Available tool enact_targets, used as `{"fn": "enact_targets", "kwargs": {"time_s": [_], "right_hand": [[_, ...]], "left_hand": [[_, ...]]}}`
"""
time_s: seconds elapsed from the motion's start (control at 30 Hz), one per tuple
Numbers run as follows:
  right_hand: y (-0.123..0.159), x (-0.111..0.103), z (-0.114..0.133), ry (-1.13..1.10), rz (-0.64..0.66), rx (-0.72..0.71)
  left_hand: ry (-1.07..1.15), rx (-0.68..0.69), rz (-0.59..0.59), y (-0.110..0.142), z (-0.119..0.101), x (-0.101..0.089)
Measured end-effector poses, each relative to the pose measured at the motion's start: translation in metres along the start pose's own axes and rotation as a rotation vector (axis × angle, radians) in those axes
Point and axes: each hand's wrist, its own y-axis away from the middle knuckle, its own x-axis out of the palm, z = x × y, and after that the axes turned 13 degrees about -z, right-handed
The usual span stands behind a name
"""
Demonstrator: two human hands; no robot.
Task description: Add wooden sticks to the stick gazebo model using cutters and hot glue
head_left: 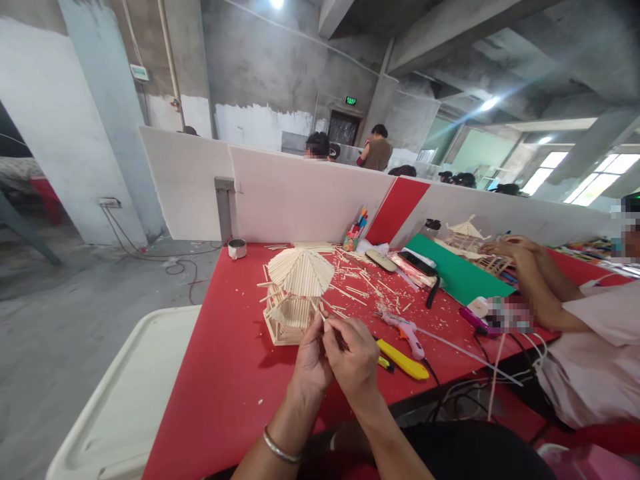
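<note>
On the red table stands a small pavilion model (pixel 301 273) built from pale wooden sticks, with a sloped, many-sided roof over an open frame. My left hand (pixel 311 363) is closed at its front right corner, fingertips pinched around a thin wooden stick (pixel 321 315). Right beside it, my right hand (pixel 354 355) is also closed, its thumb and forefinger meeting at the same stick. The fingers cover most of the stick, and whether it touches the model I cannot tell. A pink glue gun (pixel 409 335) and a yellow utility knife (pixel 404 360) lie to the right of my hands.
Loose sticks and scraps (pixel 357 291) litter the table behind the model. A tape roll (pixel 237 249), a pen cup (pixel 351 240), a phone (pixel 418 263) and a green board (pixel 457 270) lie around. At right, a co-worker's hands (pixel 515 247) work on another stick model (pixel 465 237). White partitions (pixel 310 200) stand behind.
</note>
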Motion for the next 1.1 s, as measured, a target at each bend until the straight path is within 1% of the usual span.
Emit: {"fn": "enact_targets", "kwargs": {"time_s": [0.37, 0.67, 1.1], "right_hand": [[0.000, -0.002, 0.001, -0.036, 0.017, 0.042], [0.001, -0.011, 0.000, -0.051, 0.050, 0.060], [0.004, -0.005, -0.002, -0.017, 0.018, 0.055]], "left_hand": [[-0.044, 0.000, 0.006, -0.002, 0.000, -0.003], [-0.044, 0.005, -0.036, -0.005, -0.002, -0.003], [-0.014, 0.020, -0.059, -0.007, -0.002, -0.005]]}}
